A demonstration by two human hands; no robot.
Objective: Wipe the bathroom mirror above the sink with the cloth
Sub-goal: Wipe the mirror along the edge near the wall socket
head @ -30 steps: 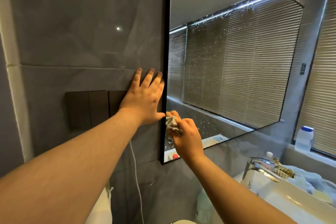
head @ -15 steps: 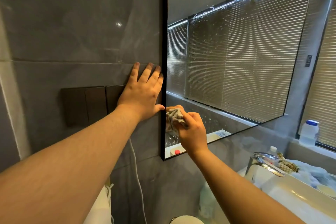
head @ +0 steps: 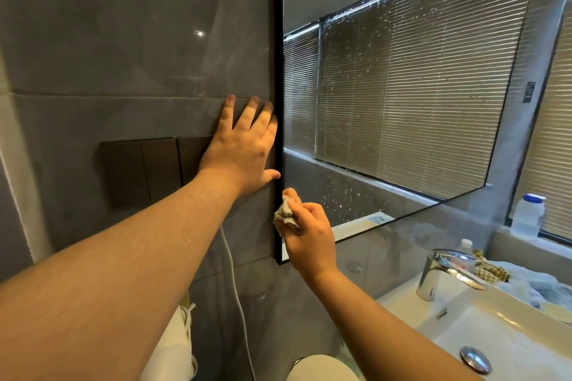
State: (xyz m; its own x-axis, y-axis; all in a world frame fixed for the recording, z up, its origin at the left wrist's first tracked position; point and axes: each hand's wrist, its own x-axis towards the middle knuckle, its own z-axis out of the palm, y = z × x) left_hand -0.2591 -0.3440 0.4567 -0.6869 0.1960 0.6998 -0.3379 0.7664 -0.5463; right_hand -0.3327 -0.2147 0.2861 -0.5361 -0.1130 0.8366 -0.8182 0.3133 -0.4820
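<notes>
Left hand (head: 244,148) flat, fingers spread on wall tile (head: 123,40) for bracing; right hand (head: 309,232) bunches cloth (head: 286,213) against mirror (head: 402,86) lower-left corner to rub droplets.

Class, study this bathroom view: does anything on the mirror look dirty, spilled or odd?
Yes. The mirror is speckled with water droplets and spots, densest at its lower left, right of the cloth gripped in the right hand. The left hand rests flat on the wall tile.
</notes>
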